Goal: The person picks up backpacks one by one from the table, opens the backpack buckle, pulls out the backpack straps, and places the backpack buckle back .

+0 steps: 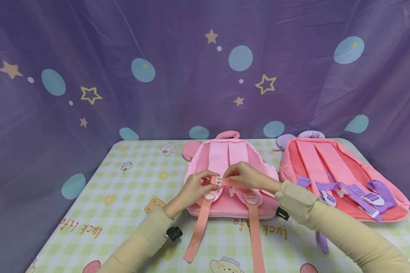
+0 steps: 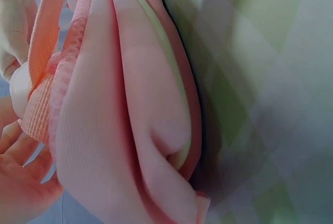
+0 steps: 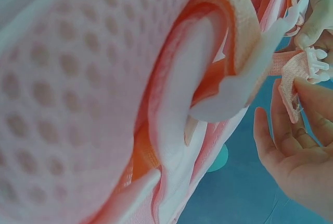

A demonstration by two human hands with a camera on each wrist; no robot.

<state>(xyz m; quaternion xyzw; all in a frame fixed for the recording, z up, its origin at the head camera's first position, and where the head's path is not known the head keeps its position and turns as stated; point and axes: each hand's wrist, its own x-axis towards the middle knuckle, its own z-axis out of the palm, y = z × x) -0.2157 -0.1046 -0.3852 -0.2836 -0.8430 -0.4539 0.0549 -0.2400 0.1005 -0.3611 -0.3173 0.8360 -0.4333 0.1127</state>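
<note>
A pink backpack (image 1: pixel 225 210) lies on the table with its shoulder straps facing up. Over its middle, my left hand (image 1: pixel 193 189) pinches an orange strap end beside a small white buckle (image 1: pixel 219 181). From the other side, my right hand (image 1: pixel 244 176) pinches orange webbing next to the same buckle. White prongs (image 3: pixel 318 66) show close to my right fingertips in the right wrist view; whether two halves are joined I cannot tell. In the left wrist view the backpack's side (image 2: pixel 151 78) hides much of the work, with my left hand (image 2: pixel 23 182) partly visible.
A second, coral-pink backpack (image 1: pixel 353 210) with purple straps (image 1: pixel 358 195) lies at the right. Two loose orange straps (image 1: pixel 199 231) hang toward the front. A checked cloth (image 1: pixel 123 235) covers the table, and a purple curtain (image 1: pixel 191 102) stands behind.
</note>
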